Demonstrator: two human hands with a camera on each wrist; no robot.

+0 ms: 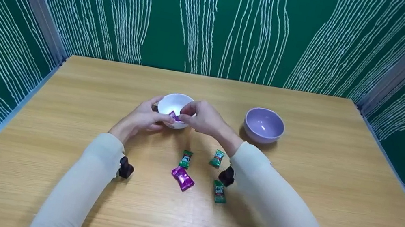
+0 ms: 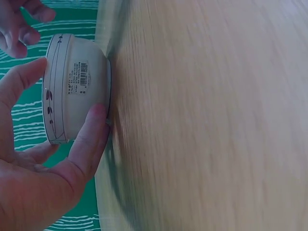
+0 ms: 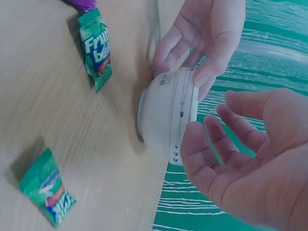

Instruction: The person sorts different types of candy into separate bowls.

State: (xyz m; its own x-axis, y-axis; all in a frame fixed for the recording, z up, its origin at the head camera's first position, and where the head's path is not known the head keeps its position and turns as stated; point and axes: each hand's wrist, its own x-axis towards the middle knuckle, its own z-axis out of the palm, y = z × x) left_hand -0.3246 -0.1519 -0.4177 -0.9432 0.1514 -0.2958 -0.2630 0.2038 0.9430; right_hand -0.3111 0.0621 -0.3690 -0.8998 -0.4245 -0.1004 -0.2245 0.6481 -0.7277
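A white bowl (image 1: 174,102) stands on the table, with a printed band and a barcode label on its outer side in the left wrist view. My left hand (image 1: 145,116) holds it from the left, thumb at the rim and fingers against the wall. Inside the bowl, near its front rim, shows a purple candy wrapper (image 1: 173,115). My right hand (image 1: 205,118) is over the bowl's right side. In the right wrist view its fingers (image 3: 195,149) are loosely bent and apart from the thumb, with nothing visible between them.
To the right stands a purple bowl (image 1: 264,124). Nearer me lie a purple candy (image 1: 183,179) and three green candies: one (image 1: 185,159) touching or beside the purple one, one (image 1: 217,158) at the right, and one (image 1: 219,192) closer to me. Green white-streaked panels (image 1: 225,27) surround the table.
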